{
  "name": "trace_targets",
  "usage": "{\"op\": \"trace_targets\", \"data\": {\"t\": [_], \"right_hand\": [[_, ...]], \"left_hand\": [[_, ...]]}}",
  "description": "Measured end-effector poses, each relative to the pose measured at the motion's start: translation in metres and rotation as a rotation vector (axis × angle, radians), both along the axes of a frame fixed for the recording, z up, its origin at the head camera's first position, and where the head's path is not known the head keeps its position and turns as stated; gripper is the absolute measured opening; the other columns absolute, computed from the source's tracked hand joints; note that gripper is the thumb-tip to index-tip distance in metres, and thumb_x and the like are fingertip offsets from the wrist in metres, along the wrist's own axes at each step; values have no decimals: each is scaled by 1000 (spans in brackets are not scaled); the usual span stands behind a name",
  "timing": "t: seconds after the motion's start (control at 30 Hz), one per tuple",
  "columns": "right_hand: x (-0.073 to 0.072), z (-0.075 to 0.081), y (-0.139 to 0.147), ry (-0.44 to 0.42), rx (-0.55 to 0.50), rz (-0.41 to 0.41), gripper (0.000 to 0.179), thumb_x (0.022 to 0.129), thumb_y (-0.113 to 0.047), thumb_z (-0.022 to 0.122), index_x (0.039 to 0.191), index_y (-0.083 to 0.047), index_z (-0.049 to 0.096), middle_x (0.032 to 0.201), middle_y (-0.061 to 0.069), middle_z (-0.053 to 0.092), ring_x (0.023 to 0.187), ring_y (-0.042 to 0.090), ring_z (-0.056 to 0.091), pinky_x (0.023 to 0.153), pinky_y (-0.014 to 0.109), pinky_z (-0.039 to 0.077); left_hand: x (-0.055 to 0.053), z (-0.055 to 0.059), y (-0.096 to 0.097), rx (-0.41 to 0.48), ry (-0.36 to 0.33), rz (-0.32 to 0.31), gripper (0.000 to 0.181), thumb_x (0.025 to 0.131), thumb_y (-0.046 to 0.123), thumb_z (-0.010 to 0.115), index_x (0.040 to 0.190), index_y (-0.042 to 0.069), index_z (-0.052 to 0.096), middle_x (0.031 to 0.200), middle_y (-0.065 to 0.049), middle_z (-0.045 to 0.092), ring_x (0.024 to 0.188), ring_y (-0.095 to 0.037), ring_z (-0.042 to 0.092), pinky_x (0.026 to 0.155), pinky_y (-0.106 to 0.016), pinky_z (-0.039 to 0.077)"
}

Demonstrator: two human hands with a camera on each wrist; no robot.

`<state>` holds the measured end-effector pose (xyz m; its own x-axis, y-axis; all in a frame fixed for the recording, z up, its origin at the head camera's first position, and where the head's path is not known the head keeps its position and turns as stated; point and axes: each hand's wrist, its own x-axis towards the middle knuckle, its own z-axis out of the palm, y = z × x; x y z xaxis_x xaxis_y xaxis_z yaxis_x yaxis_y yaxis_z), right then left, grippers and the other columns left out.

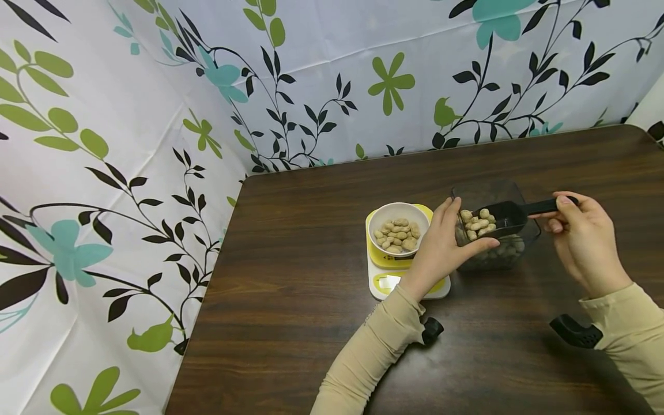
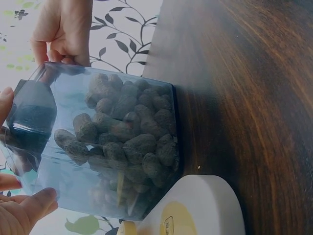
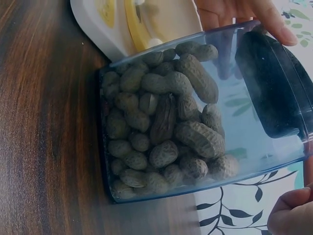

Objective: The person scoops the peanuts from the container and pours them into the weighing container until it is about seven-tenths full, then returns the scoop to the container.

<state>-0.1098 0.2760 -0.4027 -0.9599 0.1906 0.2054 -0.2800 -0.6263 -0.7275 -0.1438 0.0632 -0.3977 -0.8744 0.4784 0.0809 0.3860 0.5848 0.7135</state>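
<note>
My left hand grips the clear plastic container near its rim, thumb in front and fingers at the left side. Unshelled peanuts fill its lower part. With my right hand I hold a black scoop by its handle. The scoop's bowl is inside the container's upper part, above the pile. Several peanuts show at the scoop's mouth. Left of the container, a white bowl of peanuts sits on a yellow and white kitchen scale.
Everything stands on a dark brown wooden table. A white cloth with a leaf and flower print hangs along the back and left edges. Black wrist devices are worn at both sleeves.
</note>
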Motion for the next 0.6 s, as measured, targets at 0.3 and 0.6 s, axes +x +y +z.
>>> {"op": "trace_targets", "data": {"t": [0.3,0.6], "right_hand": [[0,2,-4,-33,185,-84,22,95,-12,49,111,-2,38,88,6,62,62,11,33,60,25,19],[4,0,-10,67,167,-82,13,96,-4,44,108,-1,40,87,3,38,65,10,37,61,17,32]], "left_hand": [[-1,-1,0,3,6,-3,88,83,58,60,150,27,12,156,3,16,141,-14,29,107,-33,38],[-1,-1,0,21,3,8,89,81,59,62,150,28,14,156,4,17,140,-15,31,106,-33,39]]}}
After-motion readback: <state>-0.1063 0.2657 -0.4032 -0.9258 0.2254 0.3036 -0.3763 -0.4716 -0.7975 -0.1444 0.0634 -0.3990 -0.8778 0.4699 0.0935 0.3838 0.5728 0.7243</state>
